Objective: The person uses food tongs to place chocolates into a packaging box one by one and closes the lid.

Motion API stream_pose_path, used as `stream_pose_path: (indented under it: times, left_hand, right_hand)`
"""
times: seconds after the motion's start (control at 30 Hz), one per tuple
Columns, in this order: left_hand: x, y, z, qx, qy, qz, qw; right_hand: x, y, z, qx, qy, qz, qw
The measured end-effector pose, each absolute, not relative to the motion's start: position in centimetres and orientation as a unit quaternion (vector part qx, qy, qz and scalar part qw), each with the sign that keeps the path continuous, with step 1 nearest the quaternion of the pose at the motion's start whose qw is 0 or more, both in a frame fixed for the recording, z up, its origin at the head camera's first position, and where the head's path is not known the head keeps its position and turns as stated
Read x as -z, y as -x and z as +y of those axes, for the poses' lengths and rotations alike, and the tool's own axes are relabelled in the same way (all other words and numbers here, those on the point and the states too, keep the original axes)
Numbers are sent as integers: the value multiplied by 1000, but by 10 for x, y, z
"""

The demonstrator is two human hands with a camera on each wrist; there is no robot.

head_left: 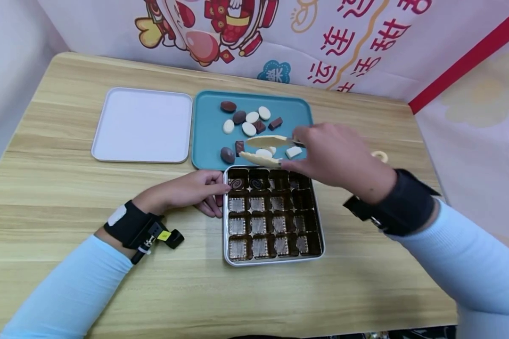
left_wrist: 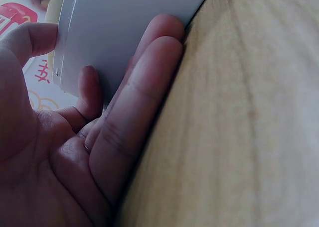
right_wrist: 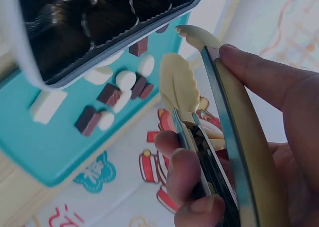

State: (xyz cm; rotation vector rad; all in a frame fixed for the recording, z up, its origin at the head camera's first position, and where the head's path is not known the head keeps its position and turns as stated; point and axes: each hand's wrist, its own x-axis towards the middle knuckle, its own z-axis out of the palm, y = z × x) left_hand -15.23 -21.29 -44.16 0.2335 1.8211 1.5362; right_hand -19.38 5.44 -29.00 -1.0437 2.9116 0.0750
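Observation:
A square chocolate box (head_left: 275,262) with a brown divided insert lies in front of the teal tray (head_left: 207,132). Dark oval chocolates with a swirl (head_left: 236,183) fill the two leftmost compartments of its far row. My left hand (head_left: 191,190) steadies the box at its far left corner, thumb on the rim and fingers against the side wall (left_wrist: 117,33). In my right hand (head_left: 335,153) are cream-tipped tongs (right_wrist: 251,152), held over the near part of the tray. Their tips stand apart, with nothing between them in the right wrist view.
Oval white chocolates (head_left: 249,129), dark ovals (head_left: 228,107) and brown blocks (head_left: 275,124) are scattered on the teal tray. To its left is a white tray (head_left: 144,125). A printed cloth (head_left: 280,37) hangs behind the wooden table (head_left: 110,188).

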Motion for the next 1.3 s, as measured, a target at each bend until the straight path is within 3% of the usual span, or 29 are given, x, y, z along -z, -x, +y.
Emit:
stream_pose_path:
  times: [0.47,0.83,1.17,1.3]
  left_hand:
    - [443,153,-213,-596,-98,709,364]
    - [443,152,-215,-596,-98,708,365]
    - [442,152,-215,-599,-94,705,368]
    - [442,151,-215,-596,-92,707,368]
  right_hand:
    - [298,229,5,-42,345,930,115]
    - [299,230,-7,-52,367,922,111]
    - [290,221,-9,-152,397,905,25]
    - [287,217,-7,-145,388,909,32]
